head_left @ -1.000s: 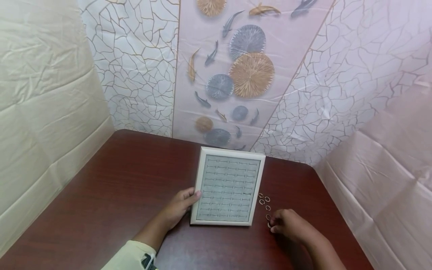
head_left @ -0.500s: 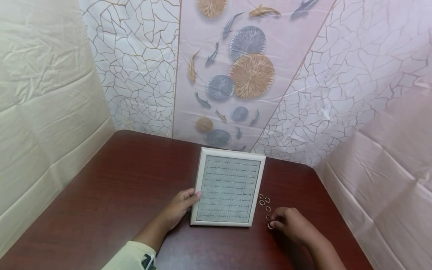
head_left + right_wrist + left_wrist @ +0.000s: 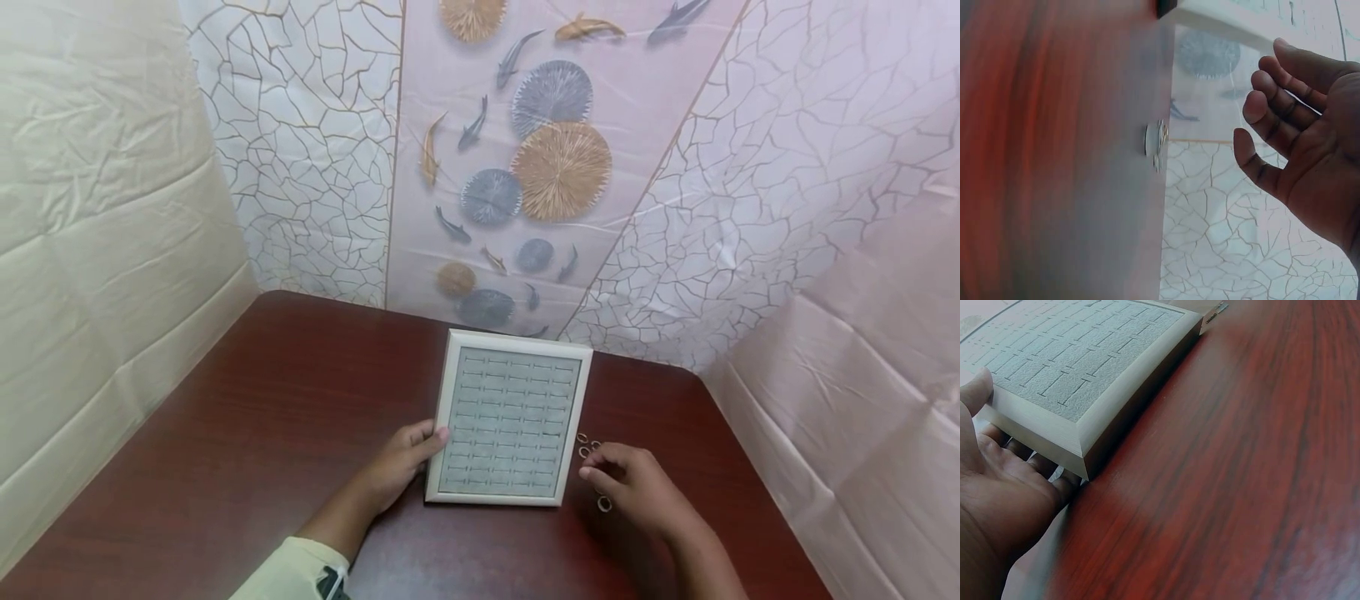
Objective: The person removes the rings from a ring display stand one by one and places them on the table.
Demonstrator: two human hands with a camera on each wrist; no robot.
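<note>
My left hand [image 3: 401, 462] grips the left edge of a display board with a white frame [image 3: 495, 499] and grey slotted padding. In the left wrist view the thumb [image 3: 977, 390] lies over the frame's edge, with the other fingers underneath. The board leans back, tilted, and its slots hold nothing that shows. My right hand [image 3: 641, 492] hovers beside the board's lower right side, fingers loosely bent. Between thumb and fingertips there is a gap in the right wrist view. One ring [image 3: 604, 510] lies just below this hand. More rings [image 3: 582, 452] lie beyond its fingertips, partly hidden by it.
The dark red-brown table [image 3: 315, 383] has a patterned cloth [image 3: 315, 167] hanging behind it. Pale cloth walls stand at the left [image 3: 112, 250] and right [image 3: 862, 358]. In the right wrist view several rings [image 3: 1160, 137] appear edge-on along the tabletop.
My right hand has lifted off the nearest ring and moved a little up and left, uncovering that ring and hiding some others. The left hand and board stay put.
</note>
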